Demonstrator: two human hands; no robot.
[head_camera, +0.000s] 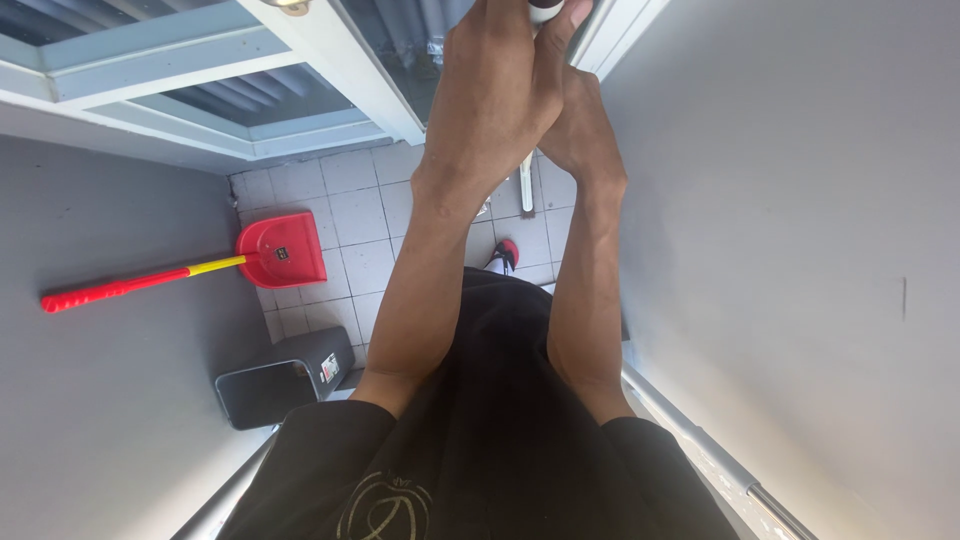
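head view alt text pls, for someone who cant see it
Seen from above, a person's left hand and right hand clasp together around a pale handle that runs down toward a tiled floor. A red dustpan with a red and yellow handle leans against the grey wall, with a dark grey bin below it.

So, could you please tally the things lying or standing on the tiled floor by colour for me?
Red: 2, the dustpan with its red and yellow handle, and the shoe tip
Dark grey: 1, the bin
White: 1, the long-handled tool the hands hold, its lower end near the floor
Total: 4
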